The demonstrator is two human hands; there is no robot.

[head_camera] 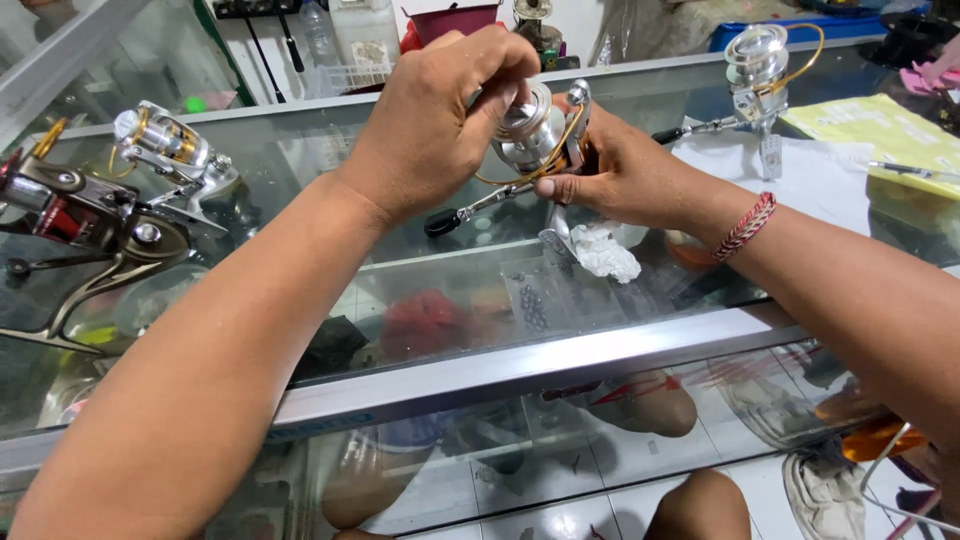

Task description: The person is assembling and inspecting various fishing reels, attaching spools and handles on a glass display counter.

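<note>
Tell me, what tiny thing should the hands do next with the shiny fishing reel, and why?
Probably give the top a small further twist. The left hand is closed over the top of the silver fishing reel, while the right hand holds its body steady above the glass counter. That grip looks like turning a part, though which way it turns cannot be told.

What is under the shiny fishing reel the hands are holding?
Under the silver reel lies a crumpled white tissue on the glass counter. Below the glass sit small dark beads. The hands hide the reel's body.
</note>
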